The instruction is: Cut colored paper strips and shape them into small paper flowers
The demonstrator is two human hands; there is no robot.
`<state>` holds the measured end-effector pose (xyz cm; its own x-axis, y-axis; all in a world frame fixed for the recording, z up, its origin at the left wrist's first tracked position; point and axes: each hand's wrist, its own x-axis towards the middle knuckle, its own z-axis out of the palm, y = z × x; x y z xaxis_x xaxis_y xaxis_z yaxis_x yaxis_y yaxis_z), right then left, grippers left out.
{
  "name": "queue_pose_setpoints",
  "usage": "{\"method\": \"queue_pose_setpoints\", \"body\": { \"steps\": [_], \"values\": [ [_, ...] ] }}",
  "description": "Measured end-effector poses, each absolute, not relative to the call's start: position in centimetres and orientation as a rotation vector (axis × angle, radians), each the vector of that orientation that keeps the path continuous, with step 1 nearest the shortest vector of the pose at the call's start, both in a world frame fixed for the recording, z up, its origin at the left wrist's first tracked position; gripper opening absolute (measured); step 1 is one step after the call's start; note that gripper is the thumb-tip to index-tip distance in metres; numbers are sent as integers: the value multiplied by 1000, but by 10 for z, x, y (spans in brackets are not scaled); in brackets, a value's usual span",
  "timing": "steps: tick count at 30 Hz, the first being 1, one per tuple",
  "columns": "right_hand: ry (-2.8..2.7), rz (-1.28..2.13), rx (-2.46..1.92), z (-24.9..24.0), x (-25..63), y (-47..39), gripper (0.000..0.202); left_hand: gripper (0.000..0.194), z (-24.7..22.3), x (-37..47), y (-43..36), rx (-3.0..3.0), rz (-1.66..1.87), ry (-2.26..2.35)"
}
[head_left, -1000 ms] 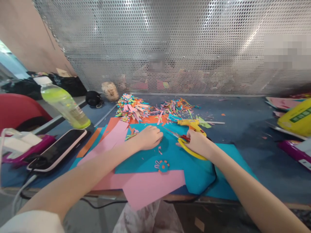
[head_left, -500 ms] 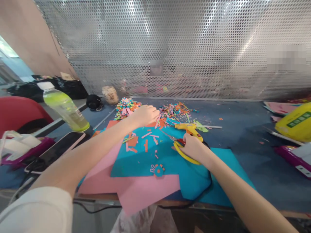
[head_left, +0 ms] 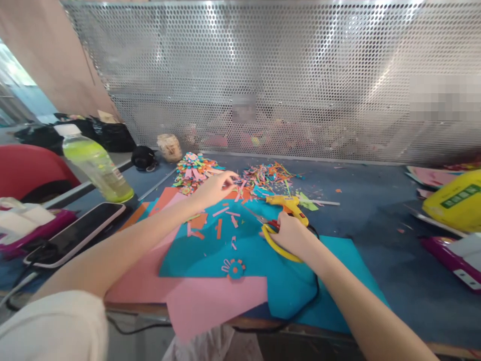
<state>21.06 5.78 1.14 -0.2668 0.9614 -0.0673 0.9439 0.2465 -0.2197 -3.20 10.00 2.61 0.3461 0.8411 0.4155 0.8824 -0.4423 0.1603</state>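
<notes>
My right hand (head_left: pixel 291 233) is closed round scissors (head_left: pixel 280 245) with yellow and red handles, their blades pointing left and away over blue sheets (head_left: pixel 259 260). Just beyond that hand lies a yellow glue gun (head_left: pixel 285 202). My left hand (head_left: pixel 221 184) hovers between two piles, its fingers curved and slightly apart, with nothing visible in them. To its left is a heap of layered paper pieces (head_left: pixel 193 170); to its right, a pile of thin paper scraps (head_left: pixel 268 174). Small pink and orange strips (head_left: pixel 219 228) and a blue paper flower (head_left: pixel 236 269) rest on the blue sheet.
Pink sheets (head_left: pixel 214 303) overhang the table's front edge. On the left are a phone (head_left: pixel 77 233), a bottle (head_left: pixel 99 168) and a purple power strip (head_left: pixel 62 223). A yellow packet (head_left: pixel 454 200) sits at right. A perforated metal panel (head_left: pixel 285 75) stands behind.
My left hand has drawn a little left and its fingers have parted slightly. My right hand still holds the scissors in about the same place. The view has shifted slightly.
</notes>
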Motion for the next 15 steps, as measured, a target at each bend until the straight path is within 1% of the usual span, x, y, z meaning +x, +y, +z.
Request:
{"method": "queue_pose_setpoints", "body": {
  "steps": [1,3,6,11,13,15],
  "values": [
    [-2421,330,-1843,10,210,58,46,30,25,-36,86,-2469,-842,-1674],
    [-2433,324,-1827,8,209,58,46,30,19,-41,61,-2489,-943,-1786],
    [-2438,307,-1828,7,208,57,45,38,5,-40,39,-2557,-839,-1947],
    [-2428,329,-1823,9,207,57,43,57,-11,-32,35,-2692,-681,-1719],
    [-2434,337,-1836,10,207,57,43,54,-14,-30,37,-2688,-623,-1676],
    [-2439,328,-1850,10,207,57,44,45,-16,-30,38,-2660,-602,-1672]
  ]
}}
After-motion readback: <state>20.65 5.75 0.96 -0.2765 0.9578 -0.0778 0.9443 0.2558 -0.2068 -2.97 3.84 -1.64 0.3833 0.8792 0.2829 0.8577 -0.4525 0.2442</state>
